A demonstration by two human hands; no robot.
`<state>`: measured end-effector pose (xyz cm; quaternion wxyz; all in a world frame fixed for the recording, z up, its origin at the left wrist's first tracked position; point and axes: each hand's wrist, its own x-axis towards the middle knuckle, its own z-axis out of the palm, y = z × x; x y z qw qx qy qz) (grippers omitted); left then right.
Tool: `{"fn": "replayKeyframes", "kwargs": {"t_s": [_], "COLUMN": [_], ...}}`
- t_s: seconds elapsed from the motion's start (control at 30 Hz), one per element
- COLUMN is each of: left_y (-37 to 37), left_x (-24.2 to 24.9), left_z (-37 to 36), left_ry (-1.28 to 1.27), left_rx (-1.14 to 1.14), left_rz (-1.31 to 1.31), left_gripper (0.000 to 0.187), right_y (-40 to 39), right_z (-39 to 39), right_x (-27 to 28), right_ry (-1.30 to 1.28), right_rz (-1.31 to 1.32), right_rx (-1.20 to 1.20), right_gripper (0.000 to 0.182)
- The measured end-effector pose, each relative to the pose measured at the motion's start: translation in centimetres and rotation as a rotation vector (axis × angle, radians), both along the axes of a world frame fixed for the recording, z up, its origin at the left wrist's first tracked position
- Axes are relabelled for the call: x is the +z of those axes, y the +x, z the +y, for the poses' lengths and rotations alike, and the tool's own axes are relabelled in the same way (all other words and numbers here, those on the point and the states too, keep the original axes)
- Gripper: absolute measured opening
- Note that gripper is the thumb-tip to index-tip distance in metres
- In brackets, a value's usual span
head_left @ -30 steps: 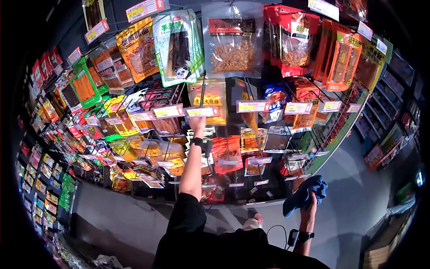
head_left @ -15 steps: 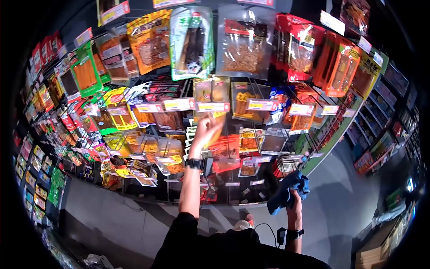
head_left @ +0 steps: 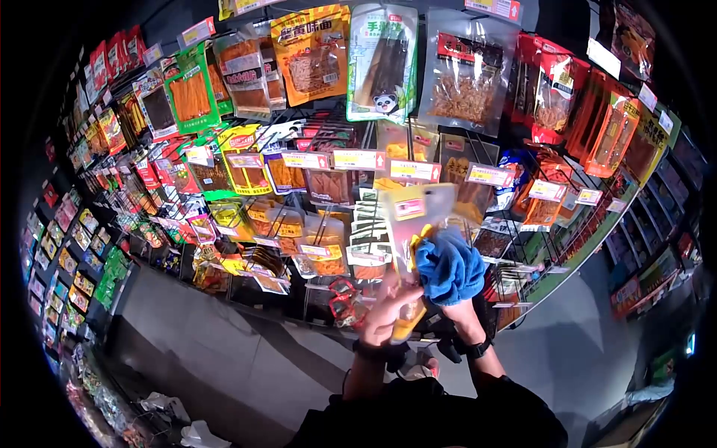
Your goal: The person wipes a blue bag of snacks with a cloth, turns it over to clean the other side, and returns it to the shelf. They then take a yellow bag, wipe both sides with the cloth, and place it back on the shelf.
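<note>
A clear and yellow snack packet (head_left: 413,209) is upright in front of the rack, with my left hand (head_left: 384,308) closed around its lower left side. The blue cloth (head_left: 449,265) is bunched up in my right hand (head_left: 457,310) and lies against the packet's right side, covering part of its front. Most of my right hand's fingers are hidden under the cloth. Directly behind the packet, more snack packets hang on hooks below a price tag (head_left: 414,171).
Hanging snack packets fill the rack, among them a white-and-green panda packet (head_left: 382,63) and an orange packet (head_left: 311,56). Metal hooks with price tags (head_left: 360,159) stick out toward me. Grey floor (head_left: 202,328) lies below; another shelf (head_left: 661,216) stands at right.
My left hand has come down from the hooks and now holds the packet nearer to me. My right hand has brought the cloth up and leftward onto the packet. The view has shifted.
</note>
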<state>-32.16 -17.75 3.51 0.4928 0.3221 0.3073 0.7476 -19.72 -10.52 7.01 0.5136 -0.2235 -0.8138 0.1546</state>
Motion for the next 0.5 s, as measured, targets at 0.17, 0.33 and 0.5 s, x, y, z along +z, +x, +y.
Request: {"fn": "replayKeyframes", "kwargs": {"t_s": [0.17, 0.33, 0.5], "left_y": [-0.7, -1.5, -2.9], "left_x": [-0.1, 0.4, -2.1], "left_z": [-0.5, -1.5, -1.5], "left_ry": [0.123, 0.235, 0.525], "left_rx": [-0.015, 0.197, 0.512], "left_rz": [-0.162, -0.289, 0.298], "left_gripper": [0.025, 0.026, 0.033], "right_y": [-1.9, -3.2, -2.9], "right_z": [0.1, -2.5, -5.1], "right_x": [-2.3, -2.6, -3.2], "right_ry": [-0.303, -0.305, -0.267], "right_rz": [0.108, 0.015, -0.069], "right_rx": [0.181, 0.36, 0.342], "right_gripper": [0.055, 0.053, 0.049]}}
